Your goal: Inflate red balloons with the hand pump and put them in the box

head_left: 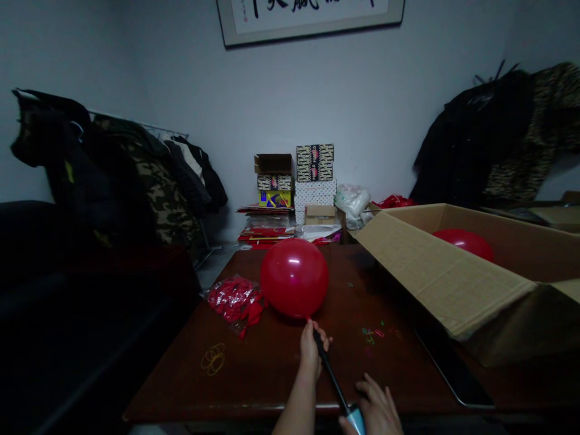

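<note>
A round, inflated red balloon stands over the middle of the dark wooden table. At its neck my left hand is closed, pinching the neck together with the black tip of a pump. Near the front edge, my right hand is at the pump's light blue body, its fingers spread and partly raised; the palm side is hidden. Left of the balloon lies a clear bag of uninflated red balloons.
Yellow rubber bands lie at the left front, small colored bands right of center. A large open cardboard box with another red balloon stands right, beside a dark flat device. Stacked boxes are behind.
</note>
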The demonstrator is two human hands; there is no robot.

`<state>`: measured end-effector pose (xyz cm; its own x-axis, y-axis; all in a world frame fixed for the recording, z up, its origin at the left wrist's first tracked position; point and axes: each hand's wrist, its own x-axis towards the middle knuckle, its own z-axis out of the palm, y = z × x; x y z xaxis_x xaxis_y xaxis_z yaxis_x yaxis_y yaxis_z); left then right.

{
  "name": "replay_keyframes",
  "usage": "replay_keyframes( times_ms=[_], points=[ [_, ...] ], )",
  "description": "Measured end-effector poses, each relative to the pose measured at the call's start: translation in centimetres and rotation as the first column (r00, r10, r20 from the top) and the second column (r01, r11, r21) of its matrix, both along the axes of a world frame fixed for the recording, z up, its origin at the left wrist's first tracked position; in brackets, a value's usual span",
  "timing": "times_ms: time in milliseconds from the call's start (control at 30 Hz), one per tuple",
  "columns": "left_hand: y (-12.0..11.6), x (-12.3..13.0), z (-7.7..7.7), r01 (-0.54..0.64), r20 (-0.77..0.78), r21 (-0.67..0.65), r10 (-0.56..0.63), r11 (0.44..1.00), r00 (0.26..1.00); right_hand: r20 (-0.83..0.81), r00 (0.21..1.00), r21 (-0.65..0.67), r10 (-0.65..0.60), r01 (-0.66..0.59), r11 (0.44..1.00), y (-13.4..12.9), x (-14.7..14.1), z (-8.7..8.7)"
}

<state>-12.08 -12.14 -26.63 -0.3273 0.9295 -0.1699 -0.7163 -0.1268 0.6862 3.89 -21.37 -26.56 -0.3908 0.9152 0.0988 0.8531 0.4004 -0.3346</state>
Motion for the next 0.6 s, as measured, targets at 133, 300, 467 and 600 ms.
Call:
replay_keyframes(
  times_ms=[133,300,467,600],
  points=[
    [0.0,0.1,0.1,-0.004,-0.008,-0.004,0.004,1.000,1.000,-0.044,0.999,-0.044,0.025,-0.027,0.999,1.3,-1.5,2.9],
    [0.1,0.1,0.2,0.000,-0.016,-0.020,0.000,1.000,1.000,-0.096,0.995,0.008,-0.009,0.009,1.000,2.7,-3.7,4.5],
    [0.4,-0.3,0.1,0.020,-0.045,-0.016,-0.020,1.000,0.999,-0.101,0.995,-0.032,-0.025,0.021,0.999,4.1,-5.0,4.8],
    [0.2,-0.2,0.1,-0.002,-0.062,-0.011,0.001,1.000,0.998,-0.078,0.997,-0.043,-0.027,0.024,0.999,4.0,-5.0,4.5]
  ],
)
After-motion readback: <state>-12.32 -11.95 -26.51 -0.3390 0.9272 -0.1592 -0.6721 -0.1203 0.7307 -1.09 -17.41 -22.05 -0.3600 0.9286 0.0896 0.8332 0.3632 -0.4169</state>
